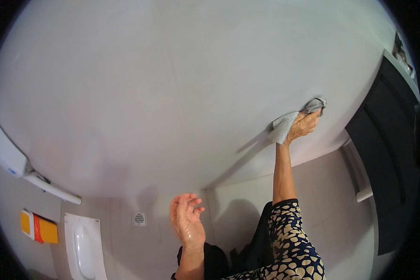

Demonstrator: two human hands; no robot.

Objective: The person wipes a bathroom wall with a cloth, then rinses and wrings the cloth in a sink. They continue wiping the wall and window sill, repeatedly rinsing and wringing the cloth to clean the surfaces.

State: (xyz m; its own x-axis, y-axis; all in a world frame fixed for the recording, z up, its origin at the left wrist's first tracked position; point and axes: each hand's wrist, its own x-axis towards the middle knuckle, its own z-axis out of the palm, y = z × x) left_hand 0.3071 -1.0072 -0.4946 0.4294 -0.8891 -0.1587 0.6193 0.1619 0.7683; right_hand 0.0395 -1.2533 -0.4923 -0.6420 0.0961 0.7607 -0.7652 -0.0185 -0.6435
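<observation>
My right hand (pixel 305 127) is pressed to the pale wall (pixel 182 93) on the right side, arm stretched out. Its fingers are closed on a grey cloth (pixel 283 128), part of which hangs down beside the wrist while another part bunches at the fingertips against the wall. Lower and nearer the middle, my left hand (pixel 188 221) is held in the air with its fingers loosely curled and apart. Nothing shows in it, and the skin near its wrist looks wet.
A dark cabinet (pixel 382 140) with a light top stands at the right. Down left are a white squat toilet (pixel 84 247), a yellow-and-white bin (pixel 44 228) with a red bag, and a white cistern with a pipe (pixel 56 190). A floor drain (pixel 139 219) lies in the tiles.
</observation>
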